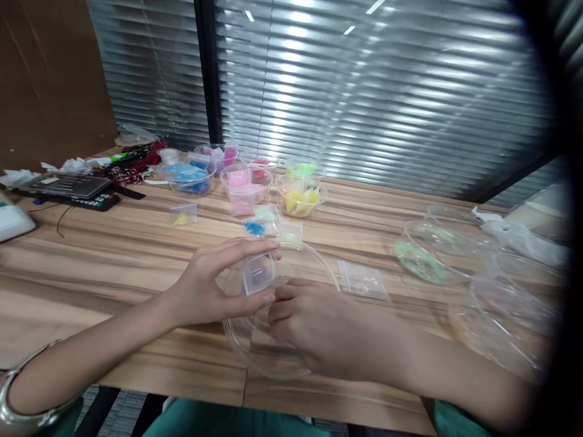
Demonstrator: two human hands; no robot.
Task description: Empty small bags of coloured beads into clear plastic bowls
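Over the clear dish (268, 358), your half-open left hand (212, 282) is holding the small box (259, 276); your right hand (314, 325) is sitting curled beside it, contents unclear. Filled bags (290, 235) are lying beyond the dish; likely mid-step, remainder unclear.

Hands (212, 282) at small clear container (259, 274), wooden table (132, 258).

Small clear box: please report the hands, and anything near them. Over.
Left hand holds small clear box. Right hand curled close, contents hidden. Clear round dish beneath; small bag just beyond.
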